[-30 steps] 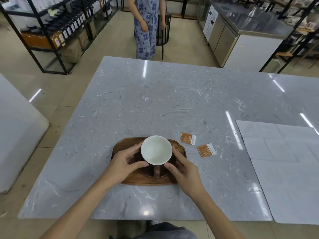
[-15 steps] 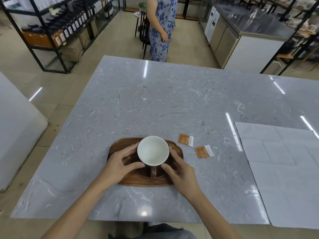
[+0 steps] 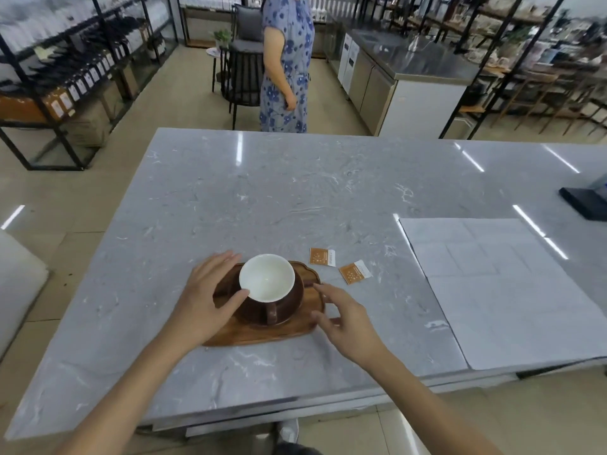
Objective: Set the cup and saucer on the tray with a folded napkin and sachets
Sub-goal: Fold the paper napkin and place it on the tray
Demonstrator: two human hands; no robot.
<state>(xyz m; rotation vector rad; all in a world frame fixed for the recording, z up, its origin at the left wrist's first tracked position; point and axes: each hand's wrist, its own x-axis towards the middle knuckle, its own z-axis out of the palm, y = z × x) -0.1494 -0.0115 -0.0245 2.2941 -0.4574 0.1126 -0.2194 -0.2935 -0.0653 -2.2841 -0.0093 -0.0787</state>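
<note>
A brown cup with a white inside (image 3: 266, 280) stands on a brown saucer (image 3: 289, 311), its handle towards me. Both rest on a wooden tray (image 3: 262, 334) near the table's front edge. My left hand (image 3: 205, 298) lies spread at the cup's left, thumb tip touching the rim. To the right of the saucer my right hand (image 3: 346, 320) hovers with fingers apart, over the tray's right end, holding nothing. Two orange sachets (image 3: 322, 256) (image 3: 354, 272) lie flat on the marble just right of the tray. A large white unfolded napkin (image 3: 505, 290) is spread at the right.
The grey marble table (image 3: 295, 192) stretches far ahead. A dark flat object (image 3: 586, 201) sits at the far right edge. A person in a blue flowered dress (image 3: 285, 64) stands beyond the table by a black chair (image 3: 241, 70). Shelving stands left, counters right.
Both hands have come off the cup and saucer: the right hand drew back to the right and opened, the left hand opened beside the cup. The person beyond the table shifted right.
</note>
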